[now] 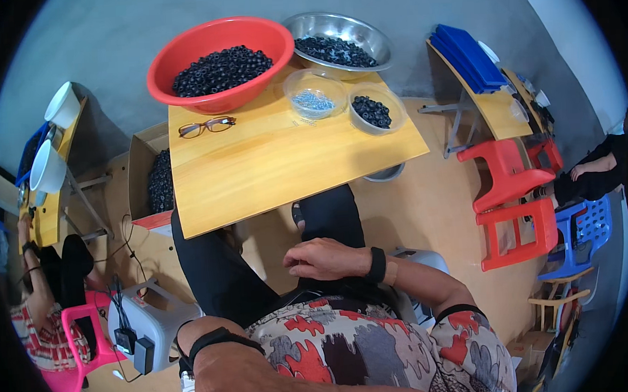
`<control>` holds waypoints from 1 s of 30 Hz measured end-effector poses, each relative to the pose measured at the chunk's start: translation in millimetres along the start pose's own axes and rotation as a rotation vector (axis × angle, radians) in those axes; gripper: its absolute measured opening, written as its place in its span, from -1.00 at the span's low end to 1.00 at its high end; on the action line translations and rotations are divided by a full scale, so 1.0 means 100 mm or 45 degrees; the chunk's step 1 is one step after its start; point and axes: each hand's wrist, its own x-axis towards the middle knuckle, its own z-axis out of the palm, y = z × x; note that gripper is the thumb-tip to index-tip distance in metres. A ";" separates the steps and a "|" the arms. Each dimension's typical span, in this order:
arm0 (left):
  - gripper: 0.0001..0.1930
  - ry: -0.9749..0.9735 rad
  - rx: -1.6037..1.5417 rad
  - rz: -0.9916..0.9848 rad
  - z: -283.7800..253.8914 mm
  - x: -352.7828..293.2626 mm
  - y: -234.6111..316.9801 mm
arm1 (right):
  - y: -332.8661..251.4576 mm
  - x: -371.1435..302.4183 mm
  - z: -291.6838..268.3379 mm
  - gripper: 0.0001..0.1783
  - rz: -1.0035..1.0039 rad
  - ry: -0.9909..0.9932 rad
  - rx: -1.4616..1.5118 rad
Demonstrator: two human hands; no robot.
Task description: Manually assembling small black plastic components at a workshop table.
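Over my lap hangs my right hand (322, 259), back upward and fingers loosely bent, with nothing visible in it. A black band circles its wrist. Of my left arm (245, 374) only a bare part shows large at the lower edge, beside a black band; the hand itself is out of sight. Ahead stands a wooden table (285, 166). On it are a red basin (165, 76) of small black ring-like parts, a steel bowl (378, 53) of similar parts, a clear tub (315, 101) of thin silvery pieces and another clear tub (371, 114) of black parts.
Eyeglasses (207, 127) lie on the table. A cardboard box (139, 172) of black parts stands left of it. A grey stool (148, 319) with cables is beside me. One co-worker (45, 306) sits at left, another person at right near red stools (506, 173).
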 end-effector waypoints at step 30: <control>0.01 -0.432 0.268 -0.039 -0.51 0.16 0.29 | -0.05 -0.01 -0.29 -0.71 0.089 0.006 -0.037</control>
